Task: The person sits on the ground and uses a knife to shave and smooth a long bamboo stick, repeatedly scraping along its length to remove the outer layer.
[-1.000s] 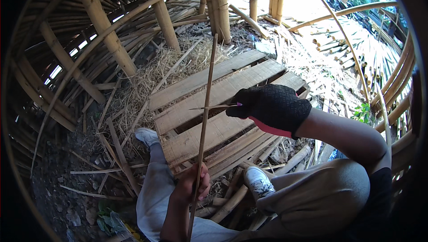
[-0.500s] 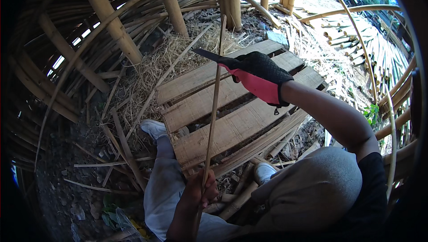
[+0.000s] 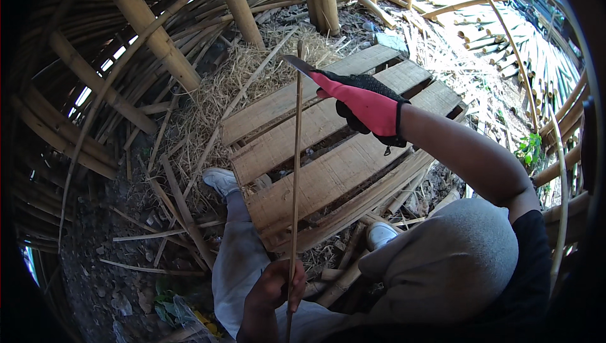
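My bare left hand (image 3: 278, 285) is closed around the lower part of a long, thin bamboo strip (image 3: 297, 160), which stands nearly upright in front of me. My right hand (image 3: 366, 104), in a pink and black glove, is closed on a knife whose handle is hidden in the fist. The knife blade (image 3: 297, 64) points up and left, crossing the strip close to its top end. A slatted wooden pallet (image 3: 309, 182) lies beneath both hands, between my feet.
Thick bamboo poles (image 3: 148, 30) stand at the far left, with dry shavings (image 3: 246, 84) heaped near them. Loose bamboo pieces (image 3: 183, 207) lie beside my left shoe (image 3: 221, 180). Cut poles (image 3: 505, 52) are stacked at the far right. A bent bamboo strip (image 3: 514, 46) arcs nearby.
The gloved right hand has turned, showing more pink, and its blade has tilted more steeply. The strip stands straighter, its top shifted left and lower. My left hand has dropped slightly.
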### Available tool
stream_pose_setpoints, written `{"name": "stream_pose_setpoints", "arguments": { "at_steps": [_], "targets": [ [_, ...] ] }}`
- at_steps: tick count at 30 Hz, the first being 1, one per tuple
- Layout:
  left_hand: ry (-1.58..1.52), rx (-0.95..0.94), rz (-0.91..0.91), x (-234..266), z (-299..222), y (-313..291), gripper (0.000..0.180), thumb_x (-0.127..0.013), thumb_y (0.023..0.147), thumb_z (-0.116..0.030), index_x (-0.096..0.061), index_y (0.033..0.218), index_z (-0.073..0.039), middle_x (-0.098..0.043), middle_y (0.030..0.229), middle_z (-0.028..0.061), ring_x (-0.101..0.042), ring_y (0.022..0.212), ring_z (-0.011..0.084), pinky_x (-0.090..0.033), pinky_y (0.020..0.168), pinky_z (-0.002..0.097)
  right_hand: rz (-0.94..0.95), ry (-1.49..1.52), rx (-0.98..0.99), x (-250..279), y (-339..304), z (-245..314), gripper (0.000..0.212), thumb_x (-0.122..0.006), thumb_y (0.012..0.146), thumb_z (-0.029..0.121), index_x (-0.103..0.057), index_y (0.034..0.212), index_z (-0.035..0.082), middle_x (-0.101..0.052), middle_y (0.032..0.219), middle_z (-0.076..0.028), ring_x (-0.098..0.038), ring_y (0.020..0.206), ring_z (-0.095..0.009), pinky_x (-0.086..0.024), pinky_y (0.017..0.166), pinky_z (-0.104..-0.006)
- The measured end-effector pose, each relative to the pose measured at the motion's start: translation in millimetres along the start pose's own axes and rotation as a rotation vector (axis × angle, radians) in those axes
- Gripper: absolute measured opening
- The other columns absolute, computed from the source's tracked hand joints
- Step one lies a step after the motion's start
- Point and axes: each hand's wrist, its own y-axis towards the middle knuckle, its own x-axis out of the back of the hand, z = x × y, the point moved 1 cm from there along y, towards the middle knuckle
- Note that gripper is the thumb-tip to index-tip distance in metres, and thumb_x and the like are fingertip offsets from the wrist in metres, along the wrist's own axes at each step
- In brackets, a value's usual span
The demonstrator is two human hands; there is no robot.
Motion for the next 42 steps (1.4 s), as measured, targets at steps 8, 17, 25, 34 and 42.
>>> {"name": "stream_pose_setpoints", "arguments": {
  "at_steps": [8, 17, 25, 34, 42],
  "targets": [
    [-0.593, -0.166, 0.251, 20, 30, 25, 0.038, -0.051, 0.105, -0.036, -0.057, 0.107, 0.001, -0.061, 0.067, 0.0105, -0.068, 0.06, 0.0254, -0.052, 0.046, 0.0292, 0.127, -0.685, 0.002, -42, -48, 28, 0.049, -0.052, 0.103, 0.047, -0.064, 0.133, 0.012, -0.066, 0.099, -0.015, -0.065, 0.086, -0.027, -0.052, 0.079, -0.0384],
    [-0.467, 0.064, 0.102, 22, 13, 21, 0.041, -0.042, 0.107, -0.044, -0.049, 0.094, -0.006, -0.051, 0.061, 0.0064, -0.052, 0.041, 0.0164, -0.043, 0.038, 0.0279, 0.094, -0.929, 0.7, -16, -26, -22, 0.022, -0.058, 0.099, 0.025, -0.07, 0.114, 0.014, -0.069, 0.097, -0.013, -0.068, 0.091, -0.032, -0.054, 0.081, -0.04],
    [-0.223, 0.088, -0.147, 12, 21, 20, 0.045, -0.034, 0.108, -0.045, -0.043, 0.082, -0.01, -0.039, 0.048, 0.0014, -0.038, 0.031, 0.0105, -0.031, 0.032, 0.0247, -0.111, -0.935, 0.457, -13, -3, 0, 0.02, -0.06, 0.096, 0.023, -0.071, 0.103, 0.008, -0.068, 0.084, -0.015, -0.069, 0.078, -0.027, -0.053, 0.074, -0.0395],
    [-0.175, 0.073, -0.31, 0, 27, 20, 0.045, -0.03, 0.109, -0.043, -0.043, 0.079, -0.012, -0.037, 0.044, 0.0016, -0.035, 0.029, 0.0121, -0.028, 0.031, 0.0264, -0.087, -0.828, 0.227, -20, 20, -5, 0.059, -0.046, 0.1, 0.057, -0.072, 0.097, 0.003, -0.07, 0.085, -0.016, -0.068, 0.08, -0.027, -0.052, 0.077, -0.039],
    [-0.215, 0.143, -0.271, 4, 17, 20, 0.038, -0.029, 0.108, -0.033, -0.045, 0.08, -0.012, -0.036, 0.043, 0.0028, -0.034, 0.028, 0.0134, -0.028, 0.031, 0.0277, -0.024, -0.729, 0.172, -29, 22, -12, 0.044, -0.056, 0.099, 0.044, -0.071, 0.093, 0.003, -0.066, 0.074, -0.011, -0.061, 0.069, -0.018, -0.051, 0.07, -0.0353]
  ]
}}
